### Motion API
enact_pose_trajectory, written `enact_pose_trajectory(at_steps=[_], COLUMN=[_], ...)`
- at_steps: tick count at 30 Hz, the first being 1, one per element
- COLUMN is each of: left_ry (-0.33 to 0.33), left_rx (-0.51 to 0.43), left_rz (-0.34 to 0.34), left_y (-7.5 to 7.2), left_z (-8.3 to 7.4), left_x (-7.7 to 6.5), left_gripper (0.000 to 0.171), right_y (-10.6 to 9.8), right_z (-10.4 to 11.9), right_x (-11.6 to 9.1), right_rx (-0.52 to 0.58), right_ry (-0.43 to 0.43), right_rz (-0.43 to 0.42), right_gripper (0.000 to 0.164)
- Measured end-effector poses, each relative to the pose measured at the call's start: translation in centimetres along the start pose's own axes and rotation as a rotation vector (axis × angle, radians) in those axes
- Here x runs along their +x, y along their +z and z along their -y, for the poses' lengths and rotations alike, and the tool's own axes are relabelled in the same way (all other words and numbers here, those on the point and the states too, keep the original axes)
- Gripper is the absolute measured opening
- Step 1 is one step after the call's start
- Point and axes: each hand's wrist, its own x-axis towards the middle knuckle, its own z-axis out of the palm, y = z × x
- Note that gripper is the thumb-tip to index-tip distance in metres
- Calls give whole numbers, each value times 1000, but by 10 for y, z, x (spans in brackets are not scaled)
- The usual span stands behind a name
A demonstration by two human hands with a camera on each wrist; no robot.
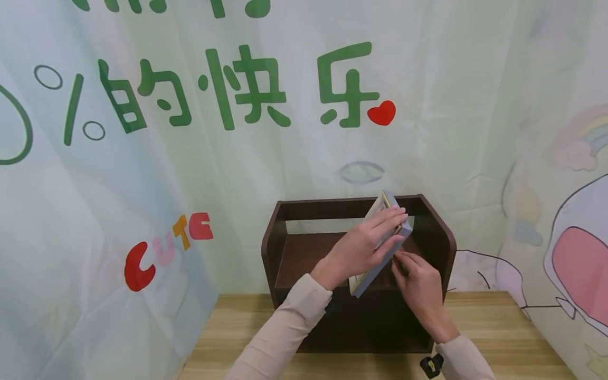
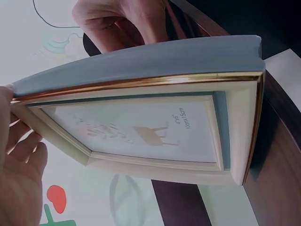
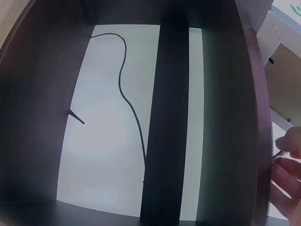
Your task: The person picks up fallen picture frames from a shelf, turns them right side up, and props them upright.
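Observation:
A picture frame [image 1: 380, 272] with a blue-grey outer edge, gold trim and a cream inner border is tilted above the dark wooden shelf unit [image 1: 361, 324]. My left hand [image 1: 363, 245] holds the frame by its side and upper edge. In the left wrist view the frame's front [image 2: 155, 129] shows a printed insert with size text. Behind the frame, my right hand [image 1: 418, 282] pinches a thin dark rod [image 3: 278, 154] close to the brown backing [image 3: 286, 84]. How the rod joins the frame cannot be made out.
The shelf unit has raised side walls [image 1: 434, 232] and a back rail [image 1: 328, 208]. It stands on a wood-grain table [image 1: 489, 322]. A printed cloth backdrop [image 1: 266, 158] hangs behind and at both sides.

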Motion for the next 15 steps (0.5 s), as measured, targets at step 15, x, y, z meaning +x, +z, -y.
enact_pose_trajectory(at_steps=[15], left_ry=[-323], left_rx=[-258], left_rz=[-123], left_y=[-8], left_z=[26], left_x=[2], left_gripper=[39], right_y=[-31], right_z=[41], right_x=[12], right_rx=[196], right_ry=[191], right_rz=[-66], right_gripper=[23])
